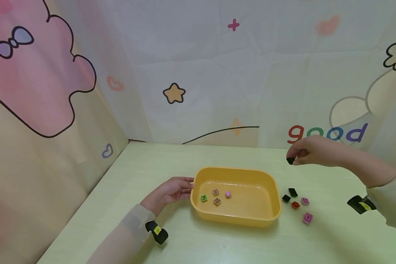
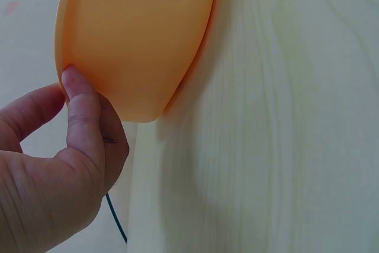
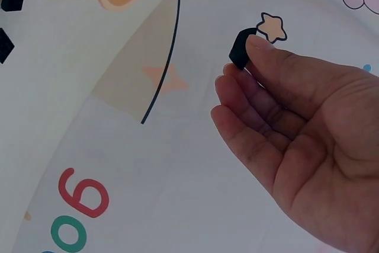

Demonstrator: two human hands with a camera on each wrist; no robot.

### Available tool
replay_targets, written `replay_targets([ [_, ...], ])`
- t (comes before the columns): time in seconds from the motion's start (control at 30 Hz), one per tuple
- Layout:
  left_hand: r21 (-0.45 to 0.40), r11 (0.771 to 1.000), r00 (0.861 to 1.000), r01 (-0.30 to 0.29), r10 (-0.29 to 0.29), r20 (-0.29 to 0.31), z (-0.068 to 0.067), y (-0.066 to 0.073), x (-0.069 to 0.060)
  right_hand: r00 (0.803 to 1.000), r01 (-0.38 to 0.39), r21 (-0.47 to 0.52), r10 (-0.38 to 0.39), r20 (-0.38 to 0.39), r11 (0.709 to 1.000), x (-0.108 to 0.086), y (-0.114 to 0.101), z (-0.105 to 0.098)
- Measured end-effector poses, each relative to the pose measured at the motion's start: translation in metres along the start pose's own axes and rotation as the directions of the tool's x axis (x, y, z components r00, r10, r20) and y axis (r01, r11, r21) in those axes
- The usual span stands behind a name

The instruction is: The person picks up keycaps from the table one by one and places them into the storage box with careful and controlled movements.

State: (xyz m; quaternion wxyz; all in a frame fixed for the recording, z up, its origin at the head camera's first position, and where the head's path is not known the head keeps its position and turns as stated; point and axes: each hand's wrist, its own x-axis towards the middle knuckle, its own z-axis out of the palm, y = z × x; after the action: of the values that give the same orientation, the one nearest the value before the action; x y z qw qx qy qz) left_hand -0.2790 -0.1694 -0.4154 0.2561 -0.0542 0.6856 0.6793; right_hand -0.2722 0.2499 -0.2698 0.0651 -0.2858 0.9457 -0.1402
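A yellow tray point(image 1: 234, 218) stands on the table with a green brick point(image 1: 203, 198), two tan bricks point(image 1: 216, 192) and a pink brick point(image 1: 228, 194) inside, towards its left. My left hand point(image 1: 173, 190) grips the tray's left rim; in the left wrist view the thumb and fingers point(image 2: 83, 117) pinch its edge. Raised beyond the tray's right end, my right hand point(image 1: 311, 150) pinches a black brick point(image 1: 290, 160) between thumb and fingertips. The right wrist view shows that black brick point(image 3: 241, 48) held at the tips of the hand point(image 3: 296, 122).
Right of the tray lie two black bricks point(image 1: 293, 192), a red brick point(image 1: 295, 205) and two pink bricks point(image 1: 307, 218). A printed curtain point(image 1: 198, 73) hangs behind the table point(image 1: 158, 157) and along its left side.
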Motion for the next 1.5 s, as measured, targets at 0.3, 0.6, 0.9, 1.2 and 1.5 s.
replay_targets([
  [0.3, 0.001, 1.0, 1.0, 0.0, 0.0, -0.003, -0.002, 0.0, 0.001, 0.999, 0.044, 0.013, -0.044, -0.001, 0.999, 0.014, -0.018, -0.001],
  [0.6, 0.002, 1.0, 1.0, -0.001, 0.001, 0.002, -0.001, -0.001, 0.0, 0.997, 0.075, 0.035, -0.076, 0.018, 0.997, 0.031, -0.035, 0.003],
  [0.9, -0.002, 1.0, 1.0, -0.01, 0.01, 0.014, -0.001, -0.001, 0.001, 0.994, 0.098, 0.046, -0.1, 0.04, 0.994, 0.048, -0.051, 0.008],
  [1.2, -0.002, 1.0, 1.0, -0.003, 0.003, 0.0, -0.002, -0.001, 0.002, 0.988, 0.146, 0.07, -0.149, 0.043, 0.987, 0.063, -0.06, 0.017],
  [1.5, 0.0, 1.0, 1.0, 0.0, 0.0, -0.009, -0.002, -0.002, 0.003, 0.982, 0.16, 0.115, -0.17, 0.08, 0.98, 0.082, -0.073, 0.031],
])
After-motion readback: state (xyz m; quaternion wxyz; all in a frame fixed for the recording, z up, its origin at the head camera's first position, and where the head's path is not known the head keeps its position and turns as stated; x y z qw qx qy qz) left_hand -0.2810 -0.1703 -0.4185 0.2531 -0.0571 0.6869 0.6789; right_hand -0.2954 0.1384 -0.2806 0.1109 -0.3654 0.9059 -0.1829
